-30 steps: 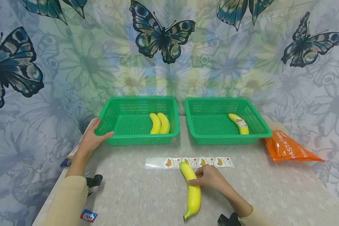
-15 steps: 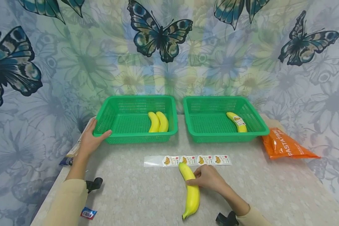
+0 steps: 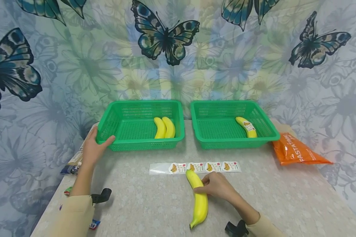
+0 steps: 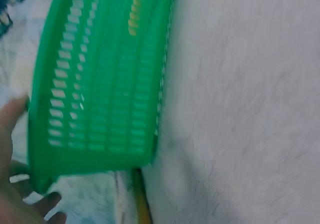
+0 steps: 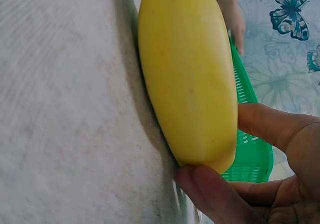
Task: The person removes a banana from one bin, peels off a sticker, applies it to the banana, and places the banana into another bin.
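In the head view my right hand (image 3: 218, 187) pinches a banana (image 3: 200, 204) lying lengthwise on the table, stem end toward me. The right wrist view shows its smooth yellow side (image 5: 187, 78) between thumb and fingers. The banana's far tip overlaps a strip of banana-picture labels (image 3: 195, 167). My left hand (image 3: 95, 148) holds the left corner of a green basket (image 3: 145, 144), thumb along the front rim, fingers at the outer side. Two bananas (image 3: 164, 127) without visible labels lie in that basket. Another green basket (image 3: 231, 144) to the right holds one labelled banana (image 3: 247, 127).
An orange packet (image 3: 299, 151) lies beside the right basket. On the left, a partly hidden bag (image 3: 74, 162) sits behind my arm, with a small blue wrapper (image 3: 94, 224) and a green wrapper (image 3: 67, 191) close to my sleeve. A butterfly-print cloth (image 3: 172, 82) hangs behind the baskets.
The whole head view has shifted slightly left. My left forearm now covers more of the blue wrapper, and the green wrapper has come into sight. Both hands keep their holds.
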The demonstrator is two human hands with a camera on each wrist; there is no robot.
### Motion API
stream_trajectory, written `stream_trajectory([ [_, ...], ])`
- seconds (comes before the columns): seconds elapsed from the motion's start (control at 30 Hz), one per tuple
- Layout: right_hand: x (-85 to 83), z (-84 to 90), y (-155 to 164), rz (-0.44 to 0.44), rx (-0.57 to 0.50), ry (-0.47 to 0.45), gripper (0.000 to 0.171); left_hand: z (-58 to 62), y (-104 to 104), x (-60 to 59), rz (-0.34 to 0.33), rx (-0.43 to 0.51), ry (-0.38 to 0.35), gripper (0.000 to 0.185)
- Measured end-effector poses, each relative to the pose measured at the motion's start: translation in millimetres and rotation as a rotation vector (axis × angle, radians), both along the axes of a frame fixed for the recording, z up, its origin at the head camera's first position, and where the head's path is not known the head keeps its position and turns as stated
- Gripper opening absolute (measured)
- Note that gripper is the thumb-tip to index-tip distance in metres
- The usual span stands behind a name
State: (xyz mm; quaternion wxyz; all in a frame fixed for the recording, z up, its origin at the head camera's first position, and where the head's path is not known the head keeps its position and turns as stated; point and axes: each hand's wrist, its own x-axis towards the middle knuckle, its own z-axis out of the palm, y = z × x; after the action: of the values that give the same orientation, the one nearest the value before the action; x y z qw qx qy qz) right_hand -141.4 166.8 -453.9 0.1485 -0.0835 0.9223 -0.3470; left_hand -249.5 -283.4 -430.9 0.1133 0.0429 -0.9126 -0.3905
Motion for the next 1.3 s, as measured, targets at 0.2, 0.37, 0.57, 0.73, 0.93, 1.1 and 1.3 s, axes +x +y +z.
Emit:
stream_trajectory([
  [0.2,0.1,1.4,0,-0.009,0.003,-0.019,0.032,2.6,34,26.9,0.02,-0.203,0.243,0.09],
  [0.37,0.4,1.5,-1,-0.017,0.007,-0.025,0.032,-3.0,69,55.8,-0.087,-0.346,0.344,0.09],
  [0.57,0.3,0.7,-1,-0.017,0.009,-0.031,0.033,-14.4,108,77.8,-0.253,-0.387,0.369,0.078],
  [0.73,-1.1,-0.5,0,-0.03,0.007,-0.035,0.033,-25.9,135,86.0,-0.41,-0.443,0.326,0.073],
  [0.93,-1.9,-1.6,0,-0.044,0.01,-0.039,0.033,-40.9,159,85.8,-0.529,-0.508,0.251,0.073],
  [1.1,-2.2,-2.1,1,-0.047,0.011,-0.041,0.033,-53.4,170,83.8,-0.599,-0.559,0.101,0.084],
  [1.3,-2.1,-3.2,2,-0.033,-0.002,-0.027,0.033,-65.6,172,80.1,-0.638,-0.605,0.001,0.09],
])
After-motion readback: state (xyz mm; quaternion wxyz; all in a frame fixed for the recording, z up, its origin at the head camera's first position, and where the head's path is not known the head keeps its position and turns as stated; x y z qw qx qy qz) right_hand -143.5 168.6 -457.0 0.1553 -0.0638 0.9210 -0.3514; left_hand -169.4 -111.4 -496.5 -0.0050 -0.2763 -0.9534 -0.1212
